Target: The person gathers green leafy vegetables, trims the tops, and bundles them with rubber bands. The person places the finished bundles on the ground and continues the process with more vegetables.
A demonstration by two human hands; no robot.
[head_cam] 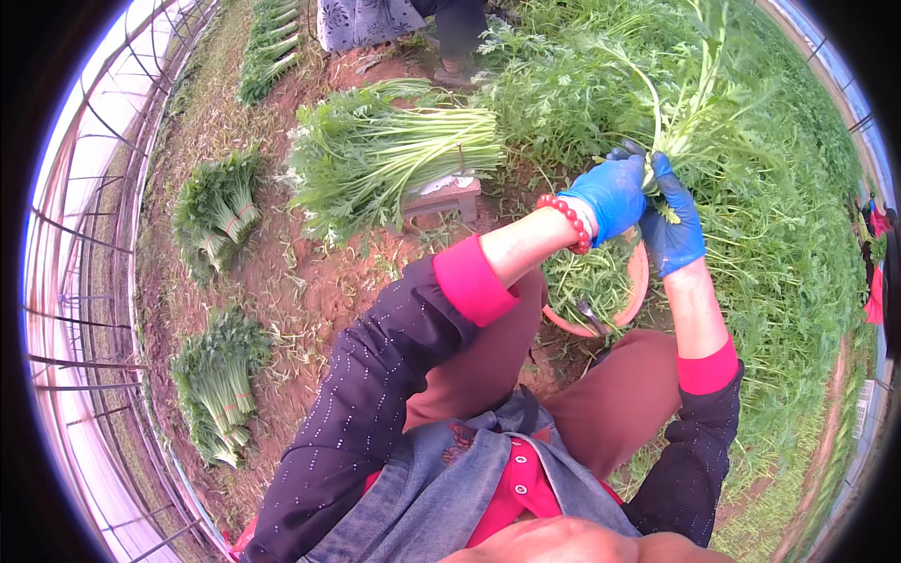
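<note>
In front of me, to the right, my left hand (607,195) and my right hand (672,222) meet in blue gloves at the base of a bunch of leafy greens (693,119). The greens look like crown daisy, with their leaves pointing up and away. My left fingers pinch at the stem ends, partly hidden behind the glove. My right thumb and fingers close around the same stems. Below the hands, an orange plastic basket (638,274) holds loose leaves. A dark-handled tool (590,317) leans at its near rim.
Left of my hands, a large pile of cut greens (436,144) lies on a low stool (447,197). Banded bundles (229,218) and more bundles (222,387) rest on the soil. Growing greens (767,232) cover the right. Another person's leg (459,32) is at the top.
</note>
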